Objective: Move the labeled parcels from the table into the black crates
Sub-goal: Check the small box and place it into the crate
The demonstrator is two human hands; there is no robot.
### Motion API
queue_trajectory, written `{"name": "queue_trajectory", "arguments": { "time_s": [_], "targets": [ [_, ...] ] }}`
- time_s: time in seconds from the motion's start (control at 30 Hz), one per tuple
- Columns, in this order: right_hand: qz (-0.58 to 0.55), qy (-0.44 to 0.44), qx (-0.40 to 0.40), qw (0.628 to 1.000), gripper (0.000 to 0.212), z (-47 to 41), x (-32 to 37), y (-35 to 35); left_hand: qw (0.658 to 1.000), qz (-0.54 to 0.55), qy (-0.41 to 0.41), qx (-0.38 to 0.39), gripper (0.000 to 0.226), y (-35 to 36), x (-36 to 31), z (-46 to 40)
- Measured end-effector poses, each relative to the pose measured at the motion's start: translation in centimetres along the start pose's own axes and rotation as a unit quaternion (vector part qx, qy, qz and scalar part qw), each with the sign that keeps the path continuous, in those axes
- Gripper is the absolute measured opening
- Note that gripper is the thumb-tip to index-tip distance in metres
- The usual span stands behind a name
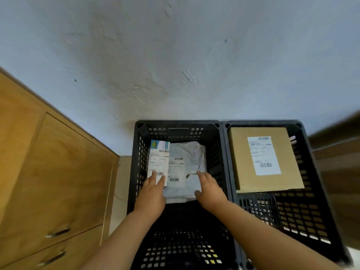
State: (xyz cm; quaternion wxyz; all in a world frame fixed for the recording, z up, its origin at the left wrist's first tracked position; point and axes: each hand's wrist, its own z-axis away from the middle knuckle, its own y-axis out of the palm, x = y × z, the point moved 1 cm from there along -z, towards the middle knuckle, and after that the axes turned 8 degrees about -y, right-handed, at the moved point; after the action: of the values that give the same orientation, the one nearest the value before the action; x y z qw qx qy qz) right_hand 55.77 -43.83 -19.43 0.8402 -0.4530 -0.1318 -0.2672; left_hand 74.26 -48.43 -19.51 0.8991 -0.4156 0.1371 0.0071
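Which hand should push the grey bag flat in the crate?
Probably the right hand: it already rests on the grey bag, while the left hand rests on the small white box.

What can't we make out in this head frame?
- Label text on the small white box, grey mailer and cardboard box: too small, blurred.
- Mailer's near edge: hidden by the left hand and right hand.
- Right crate: floor under the cardboard box hidden.
- Brown object at the right edge: motion-blurred, cut off.
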Motion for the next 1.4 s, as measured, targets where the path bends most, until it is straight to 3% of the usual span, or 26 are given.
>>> {"name": "queue_trajectory", "arguments": {
  "time_s": [0.3,0.57,0.8,1.07,1.4],
  "targets": [
    [-0.053,0.014,-0.089,0.995,0.061,11.9,0.3,-9.7,0.996,0.015,0.08,-0.02,0.056,-6.0,-10.0,6.3],
    [-0.06,0.038,-0.175,0.982,0.051,23.5,-6.0,-18.1,0.981,0.021,0.186,-0.047,0.046,-8.2,-21.5,12.5],
    [-0.09,0.046,-0.219,0.97,0.04,34.8,-15.9,-21.1,0.973,0.02,0.227,-0.048,0.048,-3.7,-35.1,20.0],
    [-0.104,0.079,-0.263,0.956,0.035,49.8,-30.6,-24.5,0.939,0.007,0.341,-0.049,0.053,4.9,-53.7,30.1],
    [-0.124,0.121,-0.319,0.932,0.033,59.1,-44.8,-29.1,0.919,0.003,0.389,-0.066,0.056,9.9,-66.3,33.7]
  ]
}}
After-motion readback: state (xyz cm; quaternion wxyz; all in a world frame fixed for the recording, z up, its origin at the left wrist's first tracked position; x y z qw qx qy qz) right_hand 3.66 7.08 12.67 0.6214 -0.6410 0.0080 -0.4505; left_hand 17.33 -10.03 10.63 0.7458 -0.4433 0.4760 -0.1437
